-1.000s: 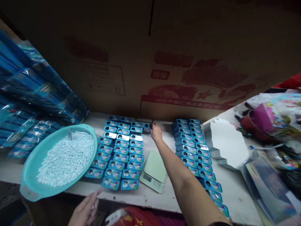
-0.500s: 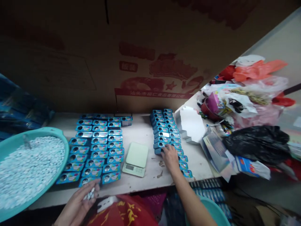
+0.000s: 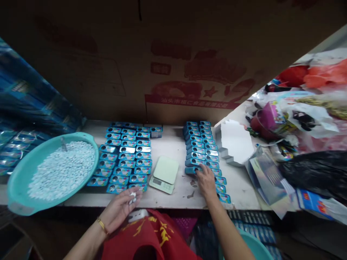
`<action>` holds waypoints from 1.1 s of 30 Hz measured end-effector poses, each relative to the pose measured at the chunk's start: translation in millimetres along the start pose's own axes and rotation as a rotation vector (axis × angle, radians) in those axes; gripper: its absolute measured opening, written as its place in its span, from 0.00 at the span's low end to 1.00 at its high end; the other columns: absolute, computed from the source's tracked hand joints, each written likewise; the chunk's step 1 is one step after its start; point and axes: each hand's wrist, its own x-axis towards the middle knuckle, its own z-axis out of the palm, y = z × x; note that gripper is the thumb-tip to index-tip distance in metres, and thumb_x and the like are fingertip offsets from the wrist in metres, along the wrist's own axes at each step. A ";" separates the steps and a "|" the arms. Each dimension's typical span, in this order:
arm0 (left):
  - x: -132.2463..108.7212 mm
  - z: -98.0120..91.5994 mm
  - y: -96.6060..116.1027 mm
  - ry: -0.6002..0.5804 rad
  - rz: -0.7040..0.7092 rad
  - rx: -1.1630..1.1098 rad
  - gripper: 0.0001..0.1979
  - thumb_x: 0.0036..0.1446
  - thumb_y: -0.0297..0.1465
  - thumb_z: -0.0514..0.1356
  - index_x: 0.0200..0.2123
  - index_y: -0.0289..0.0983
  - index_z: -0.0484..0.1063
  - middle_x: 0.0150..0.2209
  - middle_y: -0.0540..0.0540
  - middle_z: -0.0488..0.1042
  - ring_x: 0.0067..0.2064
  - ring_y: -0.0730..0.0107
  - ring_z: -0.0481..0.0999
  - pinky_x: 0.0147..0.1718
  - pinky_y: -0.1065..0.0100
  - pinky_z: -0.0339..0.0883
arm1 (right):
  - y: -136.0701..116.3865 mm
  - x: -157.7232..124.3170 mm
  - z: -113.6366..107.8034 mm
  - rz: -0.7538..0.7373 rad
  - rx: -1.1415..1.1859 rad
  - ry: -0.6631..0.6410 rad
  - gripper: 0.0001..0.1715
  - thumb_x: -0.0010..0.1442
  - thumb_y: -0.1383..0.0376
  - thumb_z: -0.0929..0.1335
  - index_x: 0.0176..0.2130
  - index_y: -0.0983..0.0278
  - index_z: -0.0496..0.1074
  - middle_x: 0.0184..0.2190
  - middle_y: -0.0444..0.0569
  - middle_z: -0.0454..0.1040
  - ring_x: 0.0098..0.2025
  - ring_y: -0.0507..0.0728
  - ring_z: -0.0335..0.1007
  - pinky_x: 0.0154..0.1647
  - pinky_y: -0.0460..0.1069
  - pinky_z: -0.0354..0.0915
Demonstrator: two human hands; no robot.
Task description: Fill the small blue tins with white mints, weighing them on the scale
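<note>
My left hand, at the table's front edge, cups a few white mints. Behind it stands a teal plastic basin full of pale blue-white mints. Rows of open blue tins fill the table's left middle. My right hand has its fingers on a blue tin in a second block of tins. Between the blocks sits a pale green digital kitchen scale. Part of the tin under my right hand is hidden by my fingers.
A large printed cardboard carton stands behind the white table. Blue packets are piled left. A white stepped paper piece and a black plastic bag lie right. A red bag sits below the front edge.
My right hand has moved from the left block of tins to the right block. My left hand has come up to the table's edge with mints in it. The view has shifted.
</note>
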 end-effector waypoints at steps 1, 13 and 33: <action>0.1 -0.1 -0.7 0.001 0.005 -0.002 0.15 0.44 0.18 0.58 0.39 0.31 0.70 0.41 0.38 0.72 0.45 0.63 0.70 0.46 0.66 0.63 | -4.7 -1.1 -7.6 -0.024 0.012 0.007 0.08 0.54 0.69 0.63 0.33 0.62 0.70 0.48 0.51 0.61 0.49 0.60 0.52 0.48 0.55 0.50; 1.7 14.7 -7.9 -0.036 0.013 0.084 0.15 0.44 0.21 0.59 0.39 0.32 0.69 0.43 0.38 0.71 0.45 0.63 0.70 0.45 0.66 0.62 | -115.9 37.3 -14.9 -0.289 0.215 -0.098 0.12 0.56 0.68 0.61 0.41 0.59 0.67 0.44 0.51 0.64 0.43 0.58 0.56 0.40 0.53 0.55; -8.1 12.5 -33.4 -0.346 -0.168 0.063 0.13 0.43 0.19 0.57 0.35 0.32 0.72 0.35 0.42 0.72 0.38 0.69 0.71 0.44 0.66 0.58 | -174.2 -39.5 -55.2 -0.662 0.587 -0.353 0.09 0.58 0.68 0.58 0.39 0.66 0.64 0.32 0.49 0.65 0.35 0.54 0.58 0.35 0.48 0.59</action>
